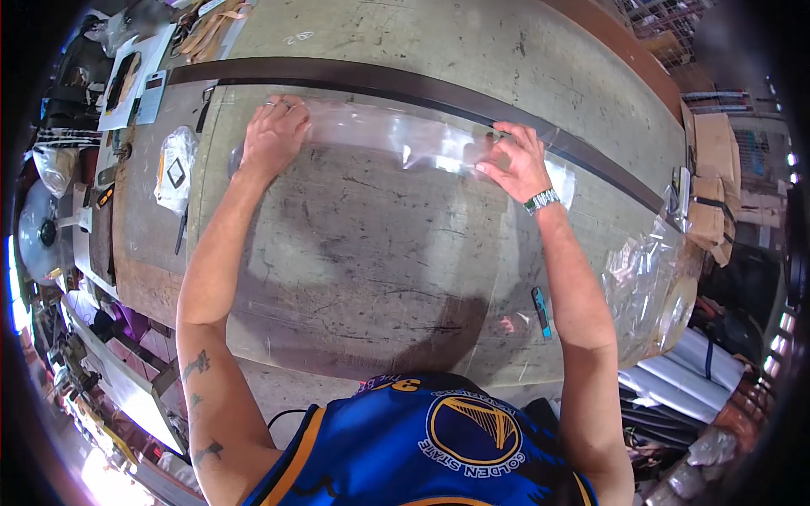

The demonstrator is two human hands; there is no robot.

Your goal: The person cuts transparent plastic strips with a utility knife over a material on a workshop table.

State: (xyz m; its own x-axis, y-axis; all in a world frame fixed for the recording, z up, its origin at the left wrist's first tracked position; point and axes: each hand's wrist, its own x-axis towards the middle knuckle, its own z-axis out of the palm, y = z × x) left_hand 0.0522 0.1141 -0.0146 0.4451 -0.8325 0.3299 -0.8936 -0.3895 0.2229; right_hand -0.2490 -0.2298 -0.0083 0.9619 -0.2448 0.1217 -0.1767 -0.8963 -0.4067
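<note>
A strip of clear plastic film [384, 128] lies stretched across the worktable, just on the near side of a long dark straight bar [354, 78]. My left hand [277, 133] is closed on the strip's left end, its fingers curled down at the edge. At the other end, my right hand [516, 162] pinches the film between thumb and fingers. A watch with a metal band [541, 200] is on my right wrist. Glare on the film blurs its exact edges near my right hand.
A teal utility knife [541, 312] lies inside my right forearm. Crumpled clear plastic [641, 270] covers the table's right side. At left are a plastic bag [175, 169] and papers [135, 80]. Cardboard [713, 169] stands past the right edge, with plastic rolls [688, 371] below.
</note>
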